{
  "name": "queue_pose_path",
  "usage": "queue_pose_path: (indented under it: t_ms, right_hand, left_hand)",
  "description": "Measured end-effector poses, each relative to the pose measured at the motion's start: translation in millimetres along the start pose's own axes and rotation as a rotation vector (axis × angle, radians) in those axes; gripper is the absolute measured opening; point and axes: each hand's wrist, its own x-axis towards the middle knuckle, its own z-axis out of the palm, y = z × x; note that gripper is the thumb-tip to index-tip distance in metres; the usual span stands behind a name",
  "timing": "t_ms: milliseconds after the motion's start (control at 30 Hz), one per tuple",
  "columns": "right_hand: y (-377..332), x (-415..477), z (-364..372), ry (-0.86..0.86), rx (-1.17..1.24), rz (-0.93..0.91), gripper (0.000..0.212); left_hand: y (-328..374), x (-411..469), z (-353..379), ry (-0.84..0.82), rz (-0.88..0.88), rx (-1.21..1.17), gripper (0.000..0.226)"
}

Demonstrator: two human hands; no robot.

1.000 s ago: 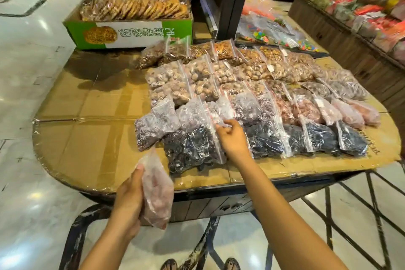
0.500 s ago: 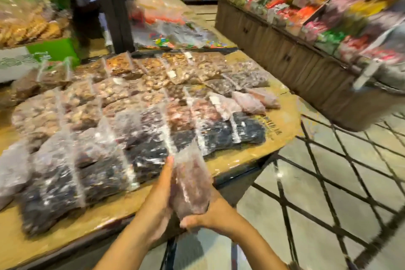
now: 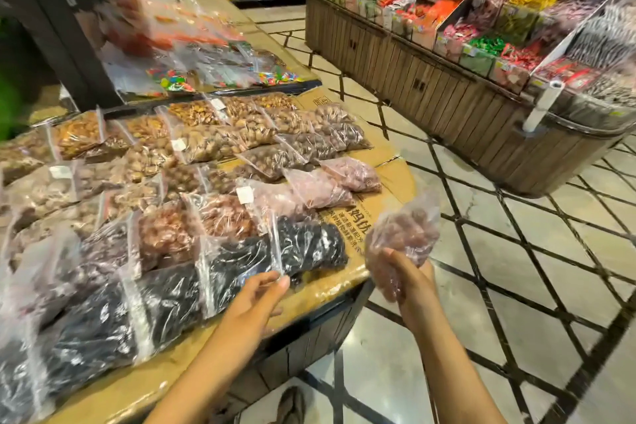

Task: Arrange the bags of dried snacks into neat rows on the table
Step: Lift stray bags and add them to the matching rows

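Note:
Rows of clear bags of dried snacks lie on the cardboard-covered table point(image 3: 395, 175): tan nuts at the back, pinkish bags point(image 3: 320, 188) in the middle, black dried fruit point(image 3: 309, 244) along the front. My right hand point(image 3: 409, 275) grips a clear bag of pinkish-brown snacks point(image 3: 402, 237), held in the air just off the table's right corner. My left hand point(image 3: 256, 296) reaches over the table's front edge, its fingertips pinching the sealed strip of the rightmost black bag.
A wooden display stand point(image 3: 447, 93) piled with colourful packaged sweets runs along the right, across a tiled aisle point(image 3: 499, 286). A dark post point(image 3: 58, 27) and bags of coloured candy point(image 3: 220, 76) stand behind the rows. My sandalled foot point(image 3: 290, 404) shows below.
The pinkish bag has passed from both hands to my right hand alone, which moved right, off the table corner. My left hand let go and reached to the rightmost black bag. The view swung right.

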Motion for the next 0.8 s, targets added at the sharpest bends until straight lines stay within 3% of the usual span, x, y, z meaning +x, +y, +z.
queue_pose_path:
  t_ms: [133,333,400,467,533,800]
  right_hand:
    - [-11,62,-2,0.084,0.018,-0.044,0.031]
    - [-27,108,-15,0.078,-0.103,-0.022,0.024]
    - [-34,121,-20,0.083,-0.151,-0.005,0.026]
    - [-39,138,-27,0.096,-0.155,-0.01,0.015]
    - [-42,156,-33,0.111,-0.152,0.007,0.02]
    - [-67,256,-51,-0.032,-0.313,0.032,0.017]
  left_hand:
    - [14,60,3,0.075,0.072,0.076,0.062]
    - [69,164,27,0.085,0.131,0.113,0.004]
    - [87,203,36,0.081,0.124,0.168,0.017]
    - [98,244,45,0.077,0.065,0.204,0.038]
    - [104,278,56,0.077,-0.017,0.193,0.045]
    - [94,339,82,0.242,-0.24,0.072,0.01]
